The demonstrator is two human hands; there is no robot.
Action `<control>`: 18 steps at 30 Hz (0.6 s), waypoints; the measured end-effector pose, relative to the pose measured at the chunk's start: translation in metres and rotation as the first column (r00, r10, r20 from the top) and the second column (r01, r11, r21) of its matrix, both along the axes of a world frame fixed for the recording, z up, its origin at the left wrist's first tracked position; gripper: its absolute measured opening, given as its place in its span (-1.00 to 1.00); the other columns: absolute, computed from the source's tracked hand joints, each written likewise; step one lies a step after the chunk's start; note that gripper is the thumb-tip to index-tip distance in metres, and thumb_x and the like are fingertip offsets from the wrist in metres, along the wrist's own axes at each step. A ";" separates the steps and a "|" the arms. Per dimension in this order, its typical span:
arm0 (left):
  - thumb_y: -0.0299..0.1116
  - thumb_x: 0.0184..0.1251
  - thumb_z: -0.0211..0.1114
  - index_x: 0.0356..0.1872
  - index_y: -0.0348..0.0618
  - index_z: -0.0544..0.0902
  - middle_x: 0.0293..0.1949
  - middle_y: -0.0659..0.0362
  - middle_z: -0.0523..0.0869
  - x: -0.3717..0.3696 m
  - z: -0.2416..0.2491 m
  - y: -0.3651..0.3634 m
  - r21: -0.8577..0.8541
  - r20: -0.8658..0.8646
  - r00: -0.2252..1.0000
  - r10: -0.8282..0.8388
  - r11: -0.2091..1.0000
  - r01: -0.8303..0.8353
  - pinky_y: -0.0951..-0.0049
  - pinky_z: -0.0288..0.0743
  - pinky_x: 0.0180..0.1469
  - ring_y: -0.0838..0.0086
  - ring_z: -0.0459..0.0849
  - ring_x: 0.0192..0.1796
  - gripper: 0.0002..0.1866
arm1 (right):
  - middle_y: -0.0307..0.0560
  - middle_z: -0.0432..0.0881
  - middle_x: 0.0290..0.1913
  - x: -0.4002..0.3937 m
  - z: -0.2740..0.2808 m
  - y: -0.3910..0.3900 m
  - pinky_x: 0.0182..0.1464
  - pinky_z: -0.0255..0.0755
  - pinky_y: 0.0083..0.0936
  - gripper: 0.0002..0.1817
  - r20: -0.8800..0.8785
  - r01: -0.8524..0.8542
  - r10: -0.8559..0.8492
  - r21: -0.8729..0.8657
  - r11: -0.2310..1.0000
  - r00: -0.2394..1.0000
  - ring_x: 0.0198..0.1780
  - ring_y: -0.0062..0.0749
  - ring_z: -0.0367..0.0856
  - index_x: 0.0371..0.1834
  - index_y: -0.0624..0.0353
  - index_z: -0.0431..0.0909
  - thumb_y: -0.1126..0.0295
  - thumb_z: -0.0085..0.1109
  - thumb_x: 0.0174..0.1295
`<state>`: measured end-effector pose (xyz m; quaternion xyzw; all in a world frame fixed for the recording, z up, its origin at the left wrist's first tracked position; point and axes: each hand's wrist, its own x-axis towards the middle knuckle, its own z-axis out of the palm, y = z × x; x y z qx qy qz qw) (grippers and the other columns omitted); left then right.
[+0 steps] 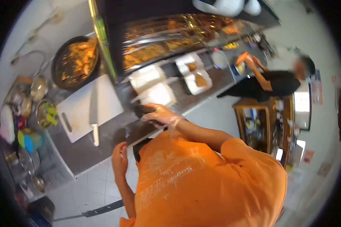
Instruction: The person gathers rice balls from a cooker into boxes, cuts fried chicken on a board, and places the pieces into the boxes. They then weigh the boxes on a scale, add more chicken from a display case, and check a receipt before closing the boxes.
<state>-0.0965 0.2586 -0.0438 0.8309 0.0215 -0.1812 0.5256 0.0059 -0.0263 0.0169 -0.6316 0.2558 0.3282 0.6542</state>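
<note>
My right hand (161, 114), in a clear plastic glove, is wrapped round a small black object (143, 110) at the counter's front edge; its exact shape is blurred. Just beyond it stands an open white takeout box (159, 94). My left hand (119, 159) hangs in front of the counter, fingers loosely bent and apart, with nothing visible in it. Left of my right hand, a large knife (94, 113) and a smaller dark-handled one (66, 122) lie on a white cutting board (111, 96). Another open white box (197, 85) holds brown food pieces.
A black pan (57, 70) of orange-brown food sits at the back left. Trays of food (140, 56) line the back. Bowls and a blue container (33, 140) stand at the left. At the right, a co-worker in black (284, 83) holds something orange near a wooden shelf (268, 113).
</note>
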 end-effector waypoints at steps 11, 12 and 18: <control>-0.34 0.61 0.15 0.08 -0.25 0.69 -0.09 0.02 0.79 0.056 0.028 -0.223 -0.182 0.016 0.970 -0.243 0.953 0.242 0.34 0.61 0.06 0.29 0.79 -0.05 -0.75 | 0.44 0.70 0.05 0.004 -0.126 -0.357 0.13 0.52 0.15 -0.13 0.036 -0.143 0.420 -0.911 0.387 0.907 0.01 0.43 0.68 0.64 0.00 0.16 -0.02 0.25 0.30; -0.36 0.60 0.16 0.10 -0.25 0.68 -0.10 0.02 0.79 0.058 0.031 -0.240 -0.129 0.033 0.953 -0.300 0.945 0.302 0.36 0.61 0.05 0.30 0.79 -0.05 -0.75 | 0.44 0.70 0.05 0.006 -0.110 -0.359 0.13 0.52 0.15 -0.13 0.042 -0.139 0.413 -0.906 0.399 0.910 0.01 0.43 0.68 0.64 0.00 0.16 -0.02 0.25 0.30; -0.40 0.62 0.13 0.10 -0.26 0.67 -0.10 0.06 0.79 0.067 0.038 -0.332 -0.162 -0.001 0.966 -0.258 0.954 0.254 0.39 0.59 0.11 0.36 0.77 -0.02 -0.76 | 0.39 0.68 0.13 0.011 -0.107 -0.381 0.18 0.52 0.10 -0.19 0.098 -0.232 0.579 -0.852 0.469 0.810 0.07 0.33 0.70 0.57 0.07 0.30 -0.10 0.20 0.34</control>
